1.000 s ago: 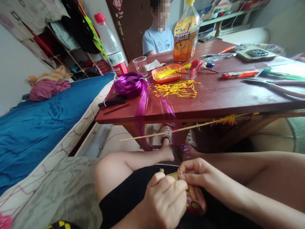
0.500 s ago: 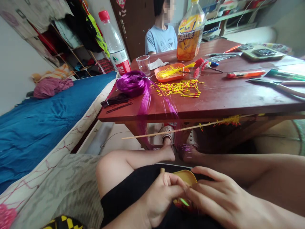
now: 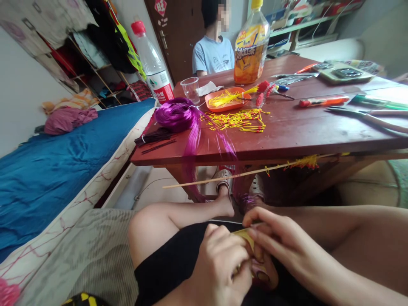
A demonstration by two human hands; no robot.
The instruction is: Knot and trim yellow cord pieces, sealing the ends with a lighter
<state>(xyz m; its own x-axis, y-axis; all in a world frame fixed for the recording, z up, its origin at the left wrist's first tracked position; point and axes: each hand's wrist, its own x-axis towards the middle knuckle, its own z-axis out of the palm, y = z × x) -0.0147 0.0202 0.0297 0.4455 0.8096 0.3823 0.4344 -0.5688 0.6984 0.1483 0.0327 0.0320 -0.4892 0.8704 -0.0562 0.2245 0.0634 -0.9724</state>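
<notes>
Low over the black cloth on my lap, my left hand [image 3: 223,263] is closed, and what its curled fingers hold is hidden. My right hand [image 3: 277,238] comes in from the right, its fingertips pinched together close to the left fingers. Whatever is between them is too small to make out. A small yellow tray [image 3: 242,233] lies under both hands, mostly covered by them. Beside it, a pinkish patterned piece with a rounded edge [image 3: 266,274] shows below my right fingers.
A red-brown table [image 3: 287,140] stands ahead, bearing purple strands [image 3: 177,112], yellow red-tipped stems [image 3: 236,121], an orange tray [image 3: 212,102], pliers [image 3: 360,112] and bottles. A thin stick [image 3: 207,180] juts out below its edge. Across the table sits a person [image 3: 213,55].
My left hand has rolled over, so its knuckles now face up. My right fingers have drawn in and bent more. The pinkish piece shows more, and the view has shifted slightly.
</notes>
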